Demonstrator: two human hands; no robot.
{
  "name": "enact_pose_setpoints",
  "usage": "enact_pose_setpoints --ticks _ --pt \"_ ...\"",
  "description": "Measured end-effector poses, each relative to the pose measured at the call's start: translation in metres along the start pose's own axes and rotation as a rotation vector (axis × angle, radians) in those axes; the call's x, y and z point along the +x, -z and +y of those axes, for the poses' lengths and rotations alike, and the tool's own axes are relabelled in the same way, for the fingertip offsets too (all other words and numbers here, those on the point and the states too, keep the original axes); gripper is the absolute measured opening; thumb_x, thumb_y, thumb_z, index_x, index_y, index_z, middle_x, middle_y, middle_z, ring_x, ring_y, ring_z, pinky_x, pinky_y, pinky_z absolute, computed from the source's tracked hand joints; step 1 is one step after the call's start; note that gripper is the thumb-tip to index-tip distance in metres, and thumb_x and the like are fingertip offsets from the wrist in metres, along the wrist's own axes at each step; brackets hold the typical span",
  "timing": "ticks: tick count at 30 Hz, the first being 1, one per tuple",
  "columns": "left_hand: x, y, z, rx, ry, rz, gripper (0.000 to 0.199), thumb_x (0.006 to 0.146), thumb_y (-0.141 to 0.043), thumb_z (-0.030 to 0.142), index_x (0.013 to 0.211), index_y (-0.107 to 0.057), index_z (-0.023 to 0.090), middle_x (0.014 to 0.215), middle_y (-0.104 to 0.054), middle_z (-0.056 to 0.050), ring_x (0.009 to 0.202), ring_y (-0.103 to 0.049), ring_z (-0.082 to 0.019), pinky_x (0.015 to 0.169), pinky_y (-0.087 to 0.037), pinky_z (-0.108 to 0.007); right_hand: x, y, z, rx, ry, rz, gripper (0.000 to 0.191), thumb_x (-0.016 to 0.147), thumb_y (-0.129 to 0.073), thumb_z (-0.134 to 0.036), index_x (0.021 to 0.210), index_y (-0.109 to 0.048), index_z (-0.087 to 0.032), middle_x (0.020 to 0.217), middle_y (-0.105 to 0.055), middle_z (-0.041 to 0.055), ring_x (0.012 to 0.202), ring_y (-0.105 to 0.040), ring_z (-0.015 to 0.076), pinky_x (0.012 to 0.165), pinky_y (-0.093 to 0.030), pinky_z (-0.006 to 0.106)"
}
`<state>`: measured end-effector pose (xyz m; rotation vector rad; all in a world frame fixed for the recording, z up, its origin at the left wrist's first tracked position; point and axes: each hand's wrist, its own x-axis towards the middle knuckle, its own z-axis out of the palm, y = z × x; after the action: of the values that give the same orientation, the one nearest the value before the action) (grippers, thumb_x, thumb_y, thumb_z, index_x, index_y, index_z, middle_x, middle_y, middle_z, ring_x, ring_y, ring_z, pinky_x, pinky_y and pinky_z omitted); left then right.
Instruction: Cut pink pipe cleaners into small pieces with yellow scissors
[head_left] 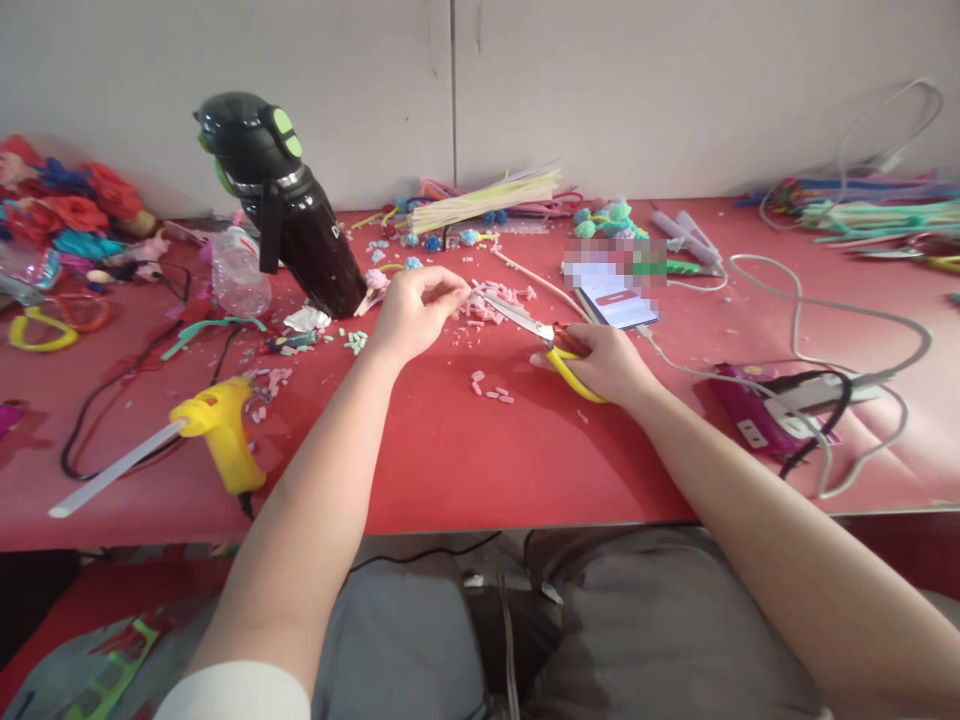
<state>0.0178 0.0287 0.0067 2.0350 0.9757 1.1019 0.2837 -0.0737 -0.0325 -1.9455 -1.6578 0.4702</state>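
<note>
My right hand (596, 360) is wrapped round the yellow and orange handles of a pair of scissors (521, 316), whose blades point left. The blade tips come close to the fingers of my left hand (416, 312). Those fingers are pinched together at the thumb, and whatever they hold is too small to make out. Just behind and below the blades lies a pile of short pink pieces (491, 302). Several more pink pieces (491, 388) are scattered nearer the front.
A black bottle (311, 235) stands left of my left hand. A yellow glue gun (229, 430) lies front left. Behind are bundled pipe cleaners (487, 200). At right are a phone (619, 297), a purple box (765, 410) and looping white cables (825, 285).
</note>
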Motion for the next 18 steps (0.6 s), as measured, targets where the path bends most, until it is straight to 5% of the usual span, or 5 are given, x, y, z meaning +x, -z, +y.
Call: enact_pose_setpoints --ticks 11,18 --pt "-0.0005 0.0018 0.0000 0.010 0.013 -0.024 0.025 0.094 -0.078 0.044 0.085 -0.075 0.021 0.080 -0.078 -0.005 0.072 -0.070 -0.018 0.068 -0.057 -0.031 0.0011 -0.0009 0.0021 -0.018 0.028 0.008 0.077 0.068 -0.073 -0.091 0.066 -0.033 -0.026 0.066 -0.036 -0.0022 0.068 -0.030 0.0149 0.062 -0.025 0.034" --pt "-0.0022 0.0049 0.0010 0.039 0.016 -0.048 0.020 0.092 -0.076 0.036 0.082 -0.074 0.020 0.076 -0.074 -0.003 0.069 -0.067 -0.017 0.067 -0.055 -0.031 0.0002 -0.0004 0.0006 -0.014 0.025 -0.006 0.079 0.066 -0.074 -0.093 0.066 -0.033 -0.026 0.066 -0.035 -0.0026 0.068 -0.030 0.0147 0.061 -0.025 0.034"
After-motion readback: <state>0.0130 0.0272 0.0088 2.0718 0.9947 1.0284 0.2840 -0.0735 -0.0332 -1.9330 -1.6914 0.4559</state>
